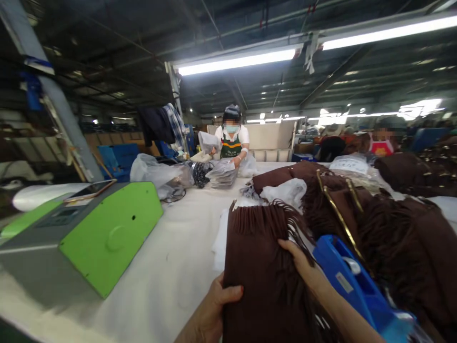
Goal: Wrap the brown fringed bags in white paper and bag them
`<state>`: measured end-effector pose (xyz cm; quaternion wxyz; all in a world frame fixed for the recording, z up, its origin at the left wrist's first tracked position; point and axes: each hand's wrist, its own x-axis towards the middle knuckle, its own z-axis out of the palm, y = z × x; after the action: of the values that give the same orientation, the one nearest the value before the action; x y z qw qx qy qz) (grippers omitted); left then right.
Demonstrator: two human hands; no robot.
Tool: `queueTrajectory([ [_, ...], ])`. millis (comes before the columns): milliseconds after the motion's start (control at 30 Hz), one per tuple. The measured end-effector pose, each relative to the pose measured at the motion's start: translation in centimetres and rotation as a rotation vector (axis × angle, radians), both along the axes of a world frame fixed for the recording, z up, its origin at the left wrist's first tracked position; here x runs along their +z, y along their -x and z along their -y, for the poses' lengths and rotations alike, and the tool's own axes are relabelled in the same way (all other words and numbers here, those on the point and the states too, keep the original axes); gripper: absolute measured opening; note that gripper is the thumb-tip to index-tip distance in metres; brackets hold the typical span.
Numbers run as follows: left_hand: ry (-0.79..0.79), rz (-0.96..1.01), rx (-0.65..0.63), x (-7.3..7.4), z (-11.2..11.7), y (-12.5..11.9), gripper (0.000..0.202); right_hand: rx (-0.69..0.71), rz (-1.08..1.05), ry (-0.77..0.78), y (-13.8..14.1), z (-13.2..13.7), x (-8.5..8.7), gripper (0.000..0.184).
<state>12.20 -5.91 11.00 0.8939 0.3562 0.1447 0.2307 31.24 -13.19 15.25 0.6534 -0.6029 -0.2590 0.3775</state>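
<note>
A folded dark brown fringed bag (257,267), or a similar piece of fringed cloth, is held up between my hands over the white table. Gripping its left edge, my left hand (216,305) has the thumb on the front face and the fingers behind. My right hand (303,267) holds the right side among the hanging strands, thumb on top and its other fingers hidden. Fringe (282,214) spills across the upper end. White sheets or wrapping (220,238) show beside and behind the piece.
A blue tape dispenser (346,281) lies right of my right arm. Brown fringed goods (403,238) with gold strips are piled on the right. A green and grey machine (117,233) stands left. Across the white table (171,257), a masked co-worker (232,143) handles clear-wrapped packets (222,174).
</note>
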Motion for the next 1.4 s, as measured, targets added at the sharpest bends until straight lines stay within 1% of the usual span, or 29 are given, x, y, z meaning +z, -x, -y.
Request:
queueTrajectory([
  [67,0.076,-0.049,0.072,-2.3,0.4,1.7,0.070,0.213,-0.186,0.062,1.8,-1.0,-2.2,0.034],
  [133,0.132,-0.050,0.092,-4.0,0.9,2.8,0.068,0.369,-0.275,0.067,3.2,-1.5,-3.0,0.037],
  [167,0.152,-0.038,0.077,-4.4,1.1,3.2,0.067,0.418,-0.286,0.054,3.7,-1.7,-3.1,0.039],
  [233,0.151,-0.033,0.020,-3.8,1.1,3.6,0.063,0.483,-0.295,0.031,4.1,-1.9,-2.9,0.040],
  [267,0.114,-0.053,0.002,-2.9,0.8,3.8,0.061,0.489,-0.259,0.032,4.0,-2.0,-2.8,0.038],
  [333,-0.053,-0.170,0.001,0.1,-0.4,4.2,0.057,0.416,-0.068,0.070,3.4,-1.9,-2.6,0.040],
  [400,-0.330,-0.396,0.024,3.9,-2.1,4.5,0.054,0.282,0.167,0.124,2.6,-1.2,-2.3,0.046],
  [433,-0.519,-0.543,0.012,5.9,-2.8,4.6,0.050,0.181,0.291,0.126,2.3,-0.6,-1.9,0.045],
  [467,-0.766,-0.714,0.015,7.7,-3.3,4.5,0.045,0.058,0.443,0.077,2.3,0.1,-1.2,0.041],
  [500,-1.051,-0.892,0.010,9.2,-3.6,4.3,0.040,-0.060,0.634,-0.022,2.4,0.9,-0.4,0.037],
  [533,-1.327,-1.041,-0.004,10.3,-3.7,3.9,0.037,-0.185,0.895,-0.153,2.7,1.6,0.7,0.035],
  [567,-1.579,-1.147,-0.030,11.2,-3.5,3.3,0.034,-0.271,1.228,-0.321,3.2,2.1,1.8,0.036],
  [600,-1.784,-1.199,-0.072,11.6,-3.1,2.7,0.032,-0.223,1.507,-0.396,3.8,2.4,3.0,0.042],
  [633,-1.931,-1.201,-0.127,11.9,-2.7,2.0,0.029,-0.135,1.712,-0.398,4.3,2.4,4.0,0.048],
  [667,-2.027,-1.169,-0.178,11.9,-2.3,1.3,0.026,0.012,1.812,-0.278,4.7,2.2,4.9,0.050],
  [700,-2.084,-1.131,-0.220,11.8,-2.0,0.8,0.023,0.190,1.837,-0.076,4.9,1.7,5.5,0.048],
  [767,-2.100,-1.105,-0.289,11.4,-2.0,0.4,0.019,0.490,1.731,0.347,4.7,0.6,6.0,0.034],
  [800,-2.072,-1.109,-0.329,11.2,-2.2,0.4,0.022,0.593,1.665,0.498,4.3,0.0,5.8,0.026],
  [833,-2.032,-1.118,-0.365,11.0,-2.7,0.7,0.029,0.665,1.619,0.590,3.8,-0.3,5.5,0.021],
  [900,-1.944,-1.144,-0.460,10.3,-3.9,1.5,0.041,0.717,1.581,0.632,2.8,-0.7,4.8,0.014],
  [933,-1.917,-1.156,-0.515,9.9,-4.6,1.9,0.043,0.733,1.565,0.651,2.4,-0.6,4.4,0.012],
  [1033,-1.956,-1.199,-0.612,8.7,-6.2,2.2,0.021,0.774,1.537,0.710,1.3,-0.5,4.2,0.011],
  [1100,-2.043,-1.211,-0.565,8.8,-6.8,1.8,0.011,0.773,1.553,0.726,0.7,-0.4,5.0,0.012],
  [1133,-2.096,-1.226,-0.506,9.3,-7.0,1.5,0.014,0.755,1.576,0.726,0.4,-0.3,5.6,0.014],
  [1233,-2.243,-1.293,-0.325,11.8,-7.4,1.6,0.024,0.625,1.679,0.676,-0.8,0.6,7.7,0.022],
  [1267,-2.294,-1.313,-0.263,12.6,-7.5,2.1,0.025,0.558,1.724,0.608,-1.2,1.2,8.1,0.027],
  [1333,-2.420,-1.303,-0.085,13.2,-7.5,3.8,0.027,0.397,1.848,0.340,-1.8,3.0,7.8,0.036],
  [1367,-2.517,-1.240,0.049,12.8,-7.4,4.8,0.030,0.314,1.916,0.174,-1.9,4.0,6.9,0.040],
  [1400,-2.627,-1.135,0.199,11.7,-7.3,5.9,0.033,0.230,1.985,0.024,-1.8,5.0,5.5,0.045],
])
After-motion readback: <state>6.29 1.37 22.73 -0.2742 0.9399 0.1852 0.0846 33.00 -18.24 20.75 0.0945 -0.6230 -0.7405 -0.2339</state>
